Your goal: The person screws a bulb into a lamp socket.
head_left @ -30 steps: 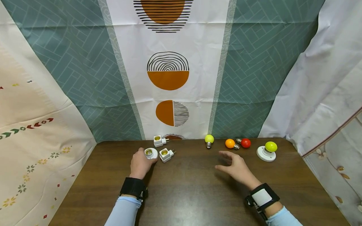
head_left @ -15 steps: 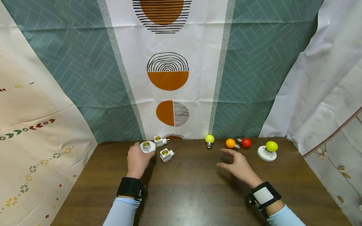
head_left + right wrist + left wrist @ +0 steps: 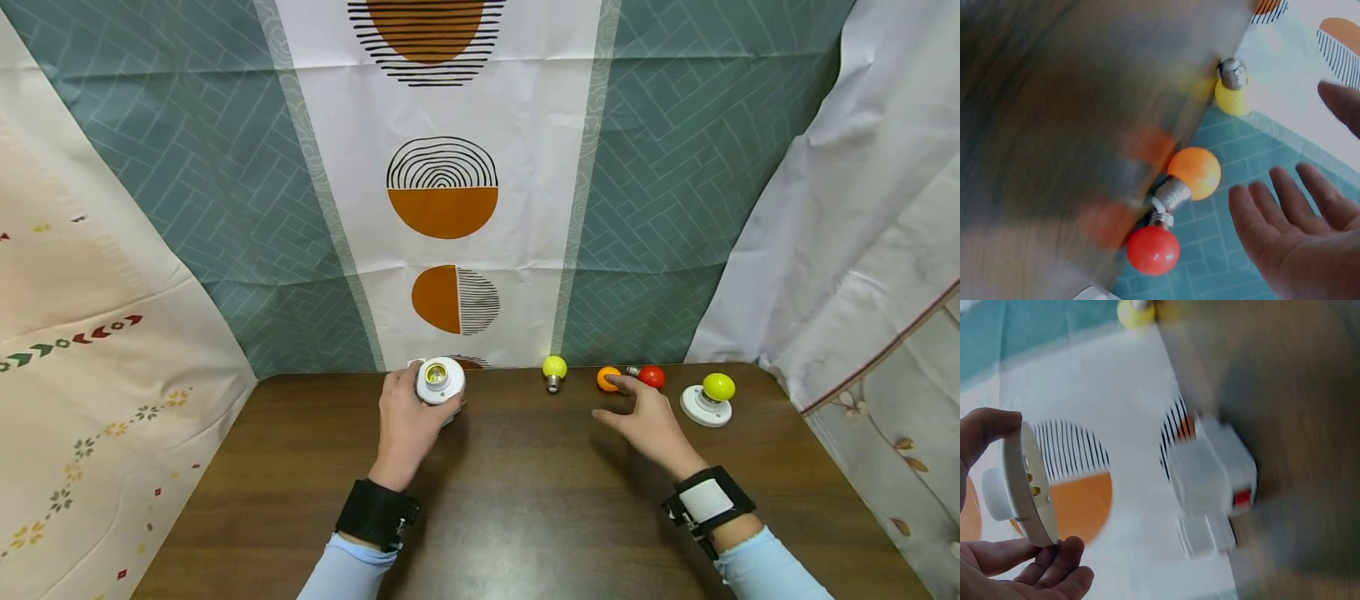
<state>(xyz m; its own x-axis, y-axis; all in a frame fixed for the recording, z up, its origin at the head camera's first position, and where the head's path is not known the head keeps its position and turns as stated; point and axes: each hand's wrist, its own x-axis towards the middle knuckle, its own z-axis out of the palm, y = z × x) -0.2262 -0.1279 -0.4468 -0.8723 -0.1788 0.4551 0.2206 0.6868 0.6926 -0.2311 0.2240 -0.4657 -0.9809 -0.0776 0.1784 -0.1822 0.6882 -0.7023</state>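
My left hand (image 3: 405, 421) grips a round white lamp holder (image 3: 440, 380) by its rim, socket facing up, raised over the table. In the left wrist view thumb and fingers pinch opposite edges of the lamp holder (image 3: 1030, 484), and its hollow underside with brass contacts shows. Below it stand two white plug-in sockets (image 3: 1210, 472), mostly hidden behind it in the head view. My right hand (image 3: 651, 423) hovers with relaxed fingers and holds nothing. Near its fingertips lie an orange bulb (image 3: 608, 379) and a red bulb (image 3: 652, 377).
A yellow-green bulb (image 3: 554, 368) lies at the back edge of the brown table (image 3: 517, 500). On the right, another white lamp holder (image 3: 703, 410) carries a yellow-green bulb (image 3: 718, 387). Patterned cloth (image 3: 652, 208) hangs behind the table and along both sides.
My left hand has lifted the lamp holder and carried it to the right, over the plug-in sockets. The right hand has shifted slightly right, nearer the orange bulb.
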